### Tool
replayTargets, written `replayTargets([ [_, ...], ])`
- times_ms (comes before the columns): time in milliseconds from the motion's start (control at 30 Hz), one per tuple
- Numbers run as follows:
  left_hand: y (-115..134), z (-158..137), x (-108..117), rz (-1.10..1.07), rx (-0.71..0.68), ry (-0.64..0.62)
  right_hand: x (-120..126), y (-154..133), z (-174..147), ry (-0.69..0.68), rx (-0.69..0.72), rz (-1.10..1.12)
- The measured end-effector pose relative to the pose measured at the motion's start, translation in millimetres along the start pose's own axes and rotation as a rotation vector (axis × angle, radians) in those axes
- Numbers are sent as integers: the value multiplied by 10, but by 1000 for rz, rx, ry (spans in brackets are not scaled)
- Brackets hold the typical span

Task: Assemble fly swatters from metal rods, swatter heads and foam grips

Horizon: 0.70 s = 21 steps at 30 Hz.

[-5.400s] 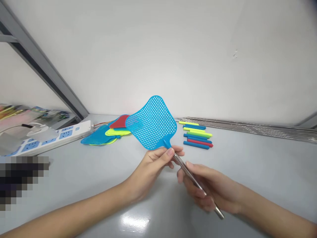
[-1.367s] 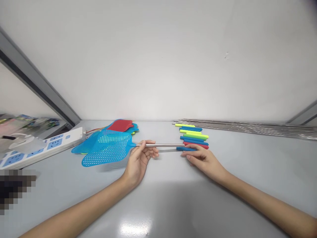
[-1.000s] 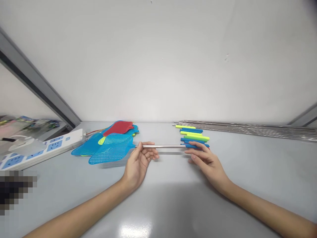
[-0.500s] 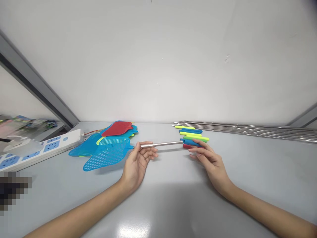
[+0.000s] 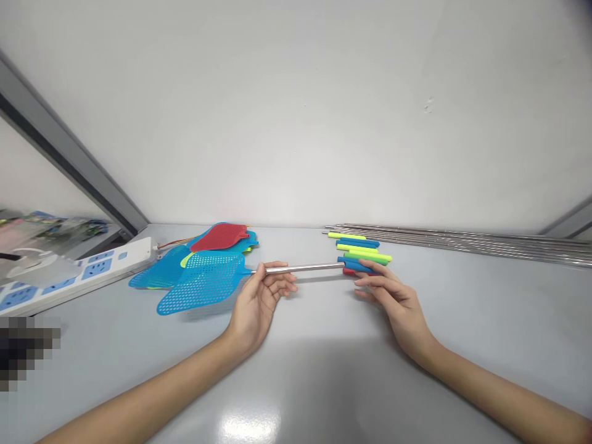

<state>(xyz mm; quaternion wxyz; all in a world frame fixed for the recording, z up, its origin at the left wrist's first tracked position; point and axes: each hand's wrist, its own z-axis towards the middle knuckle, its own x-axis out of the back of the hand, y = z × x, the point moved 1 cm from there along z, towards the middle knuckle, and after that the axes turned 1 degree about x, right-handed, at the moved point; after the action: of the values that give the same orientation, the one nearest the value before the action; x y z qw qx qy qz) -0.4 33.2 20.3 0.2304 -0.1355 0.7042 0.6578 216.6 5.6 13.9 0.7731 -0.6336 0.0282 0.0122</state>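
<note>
Held in my left hand [image 5: 259, 302] is a blue fly swatter [image 5: 206, 283], pinched by its metal rod [image 5: 314, 267] close to the perforated head. The rod runs right, and its far end meets a blue tube handle [image 5: 358, 265]. My right hand [image 5: 393, 302] has its fingers round that handle, partly covering it; whether the rod sits inside is hard to tell. Just behind lie several loose yellow, blue and green handles [image 5: 361, 249], with a red one mostly hidden below. Behind my left hand is a pile of swatter heads, a red one [image 5: 219, 237] on top.
Several thin metal rods [image 5: 462, 240] lie along the wall at the back right. A white power strip [image 5: 134, 256] with blue sockets and a plug stands at the left on the grey table [image 5: 324, 382]. A pixelated dark patch covers the left edge.
Both hands keep almost the same pose. The rod's end and the blue handle have shifted very slightly, and the whole view has moved a little.
</note>
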Motion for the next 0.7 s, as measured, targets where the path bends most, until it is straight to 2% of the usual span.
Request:
replayTargets([
  [267, -5, 5, -1, 26, -8, -3, -1, 3, -17, -3, -3, -6],
  [467, -6, -18, -14, 162, -2, -17, -12, 19, -15, -3, 24, -2],
  [700, -17, -40, -34, 247, 7, -72, -22, -8, -59, -113, 35, 14],
])
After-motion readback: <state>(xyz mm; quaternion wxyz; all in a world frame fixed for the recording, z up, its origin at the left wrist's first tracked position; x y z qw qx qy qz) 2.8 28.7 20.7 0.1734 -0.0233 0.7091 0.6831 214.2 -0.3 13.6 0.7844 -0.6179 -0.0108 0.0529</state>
